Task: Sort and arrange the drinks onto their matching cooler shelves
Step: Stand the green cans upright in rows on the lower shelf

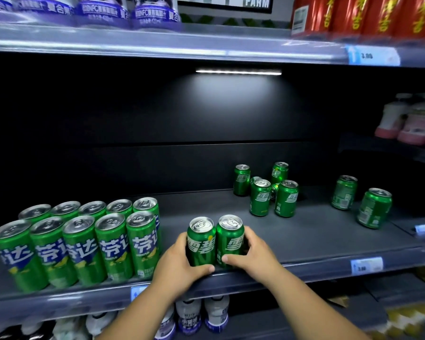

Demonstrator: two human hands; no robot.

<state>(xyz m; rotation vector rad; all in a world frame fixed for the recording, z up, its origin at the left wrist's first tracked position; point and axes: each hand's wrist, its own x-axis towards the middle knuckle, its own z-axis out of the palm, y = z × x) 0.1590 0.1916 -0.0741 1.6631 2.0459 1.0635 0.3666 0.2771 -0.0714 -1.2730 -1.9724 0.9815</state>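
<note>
- Standing upright side by side and touching at the front edge of the middle shelf are two short green cans, the left can and the right can.
- The left hand is wrapped around the left can, thumb across its base; the right hand is closed on the right can, thumb on its front.
- Left of the held pair, ten tall green cans stand in two rows of five, the nearest one just beside the left hand.
- Behind and to the right of the held pair, a loose cluster of short green cans stands: four clearly seen, with at least one more partly hidden among them.
- Farther right of the held pair, two more short green cans stand apart from each other, near the shelf's right end.
- Nothing stands between the held pair and the cluster.
- On the upper shelf, purple-labelled bottles sit above the tall cans and red cans at the right.
- Below the held pair, white bottles show beneath the forearms.
- A blue price tag sits on the shelf front, right of the held pair.
</note>
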